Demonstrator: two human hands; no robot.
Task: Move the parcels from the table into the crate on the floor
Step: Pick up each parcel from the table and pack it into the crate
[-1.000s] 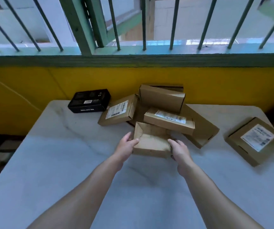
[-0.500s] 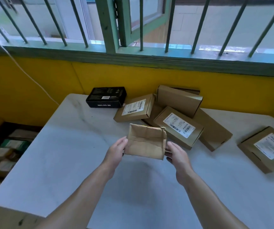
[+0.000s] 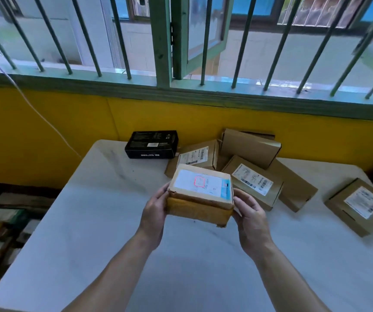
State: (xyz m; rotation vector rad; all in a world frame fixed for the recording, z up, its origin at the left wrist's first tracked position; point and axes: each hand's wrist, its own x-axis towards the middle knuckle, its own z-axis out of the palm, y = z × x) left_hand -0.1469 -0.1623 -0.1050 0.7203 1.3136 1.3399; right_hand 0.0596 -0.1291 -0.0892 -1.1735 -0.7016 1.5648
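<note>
I grip a crumpled brown cardboard parcel with a white label [image 3: 200, 194] between my left hand [image 3: 154, 213] and my right hand [image 3: 252, 218], one on each end, lifted clear of the white marbled counter [image 3: 104, 233]. Behind it on the counter lie a black rectangular box [image 3: 151, 144] and a heap of flat brown cardboard parcels [image 3: 244, 163], with one more labelled brown parcel [image 3: 358, 204] well apart at the right. Down on the floor to my left, the dark crate [image 3: 3, 221] already contains several blurred packages.
</note>
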